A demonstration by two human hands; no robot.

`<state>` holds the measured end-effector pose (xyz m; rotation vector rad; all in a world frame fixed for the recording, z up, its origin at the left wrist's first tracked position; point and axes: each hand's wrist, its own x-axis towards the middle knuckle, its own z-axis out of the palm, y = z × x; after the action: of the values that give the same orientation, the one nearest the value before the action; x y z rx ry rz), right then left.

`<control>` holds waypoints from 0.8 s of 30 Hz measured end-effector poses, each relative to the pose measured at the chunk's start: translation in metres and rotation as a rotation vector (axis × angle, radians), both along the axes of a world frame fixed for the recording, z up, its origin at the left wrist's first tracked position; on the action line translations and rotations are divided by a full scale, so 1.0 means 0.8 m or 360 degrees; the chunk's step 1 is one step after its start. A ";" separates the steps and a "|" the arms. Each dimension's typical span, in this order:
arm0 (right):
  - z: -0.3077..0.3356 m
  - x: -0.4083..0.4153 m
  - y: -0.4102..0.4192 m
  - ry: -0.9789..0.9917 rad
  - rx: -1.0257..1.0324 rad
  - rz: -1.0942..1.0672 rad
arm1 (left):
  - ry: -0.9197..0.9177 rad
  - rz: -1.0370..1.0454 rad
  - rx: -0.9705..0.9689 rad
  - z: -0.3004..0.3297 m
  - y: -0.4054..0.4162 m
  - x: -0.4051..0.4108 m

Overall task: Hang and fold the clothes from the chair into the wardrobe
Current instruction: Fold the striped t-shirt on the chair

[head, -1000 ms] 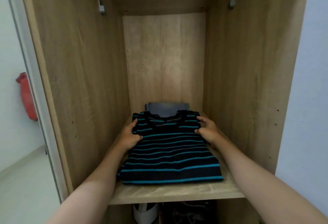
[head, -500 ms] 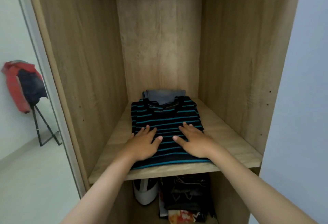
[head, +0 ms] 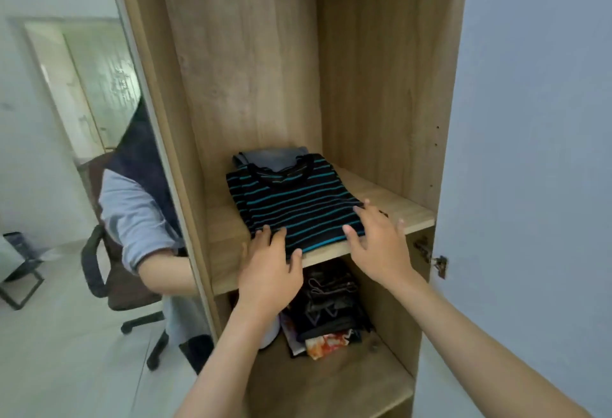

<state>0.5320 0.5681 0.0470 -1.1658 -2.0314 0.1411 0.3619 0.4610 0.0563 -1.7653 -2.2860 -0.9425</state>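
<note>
Both hands, left hand (head: 270, 272) and right hand (head: 379, 245), lie flat-fingered on the folded striped shirt (head: 294, 205) on the wardrobe shelf (head: 394, 205), placement apparently done; fetching another garment looks next.

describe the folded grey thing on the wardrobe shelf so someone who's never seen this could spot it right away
Start at the wooden wardrobe and find its middle shelf. A folded striped shirt lies there; the grey garment sits under it, peeking out at the back. It is plain grey-blue with no stripes, unlike the black and teal shirt.
</note>
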 end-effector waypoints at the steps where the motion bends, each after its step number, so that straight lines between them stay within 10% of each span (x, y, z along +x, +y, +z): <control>1: -0.014 0.005 -0.023 0.0073 -0.0006 -0.0008 | 0.0004 -0.0063 0.0190 -0.012 -0.014 0.009; 5: -0.077 0.035 -0.101 0.0219 -0.0290 -0.0068 | -0.0320 -0.0326 0.0492 -0.067 -0.060 0.052; 13: -0.224 0.170 -0.298 0.0481 -0.0933 -0.0655 | -0.1000 -0.0971 -0.0370 -0.214 -0.150 0.176; 24: -0.359 0.302 -0.767 0.1057 -0.1257 -0.1943 | -0.0699 -0.2037 -0.1243 -0.331 -0.437 0.379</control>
<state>0.7738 -0.0457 -0.2402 -2.2440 -0.4372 0.6290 0.6649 0.1112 -0.2088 -3.8572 -1.5295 -0.4818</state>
